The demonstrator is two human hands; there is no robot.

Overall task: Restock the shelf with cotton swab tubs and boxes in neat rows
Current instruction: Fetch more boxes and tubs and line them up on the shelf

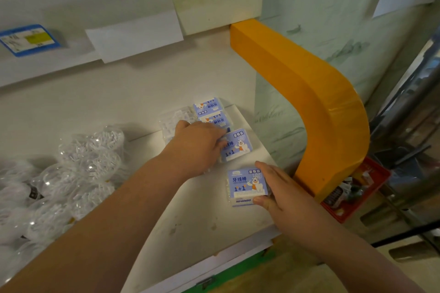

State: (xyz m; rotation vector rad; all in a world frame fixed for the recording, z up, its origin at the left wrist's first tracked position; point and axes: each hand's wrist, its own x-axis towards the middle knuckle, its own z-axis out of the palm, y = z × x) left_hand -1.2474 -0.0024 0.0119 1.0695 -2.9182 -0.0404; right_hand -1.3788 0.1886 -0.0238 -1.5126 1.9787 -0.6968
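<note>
On the white shelf (190, 216) a row of blue-labelled boxes runs back along the right side. My right hand (278, 188) grips the nearest blue box (246, 185) by its right edge and front corner. My left hand (200, 145) rests on the second blue box (238, 144), fingers over its left half. Two more blue boxes (209, 112) stand behind it. A clear box (175, 121) lies just left of them, partly under my left hand. Clear round tubs of white swabs (90, 157) crowd the shelf's left side.
An orange curved post (309, 93) borders the shelf on the right. Below it sits a red crate (357, 190) with items. A blue price tag (28, 39) and white paper card (135, 33) hang on the upper shelf edge. Metal racking stands far right.
</note>
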